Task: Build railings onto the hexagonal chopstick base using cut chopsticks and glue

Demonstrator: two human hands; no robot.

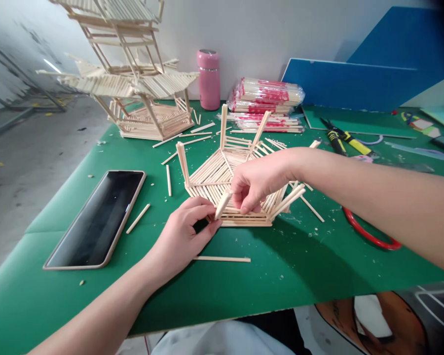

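Note:
A hexagonal base of pale wooden sticks (214, 170) lies on the green table, with upright posts at its corners. My left hand (190, 224) is closed around the front left corner, thumb and fingers at the foot of a short post (223, 204). Over the front edge bends my right hand (249, 185), its fingertips pinched together just inside the rim beside that post; what they hold, if anything, is hidden. In front of the base a loose stick (225, 259) lies by my left wrist.
A phone (96, 219) lies left. Behind stand a tiered stick tower (133, 84), a pink bottle (209, 81) and bagged sticks (266, 96). Pliers (344, 138) and a red handle (370, 236) are right. Loose sticks lie around the base; the table's front edge (222, 320) is near.

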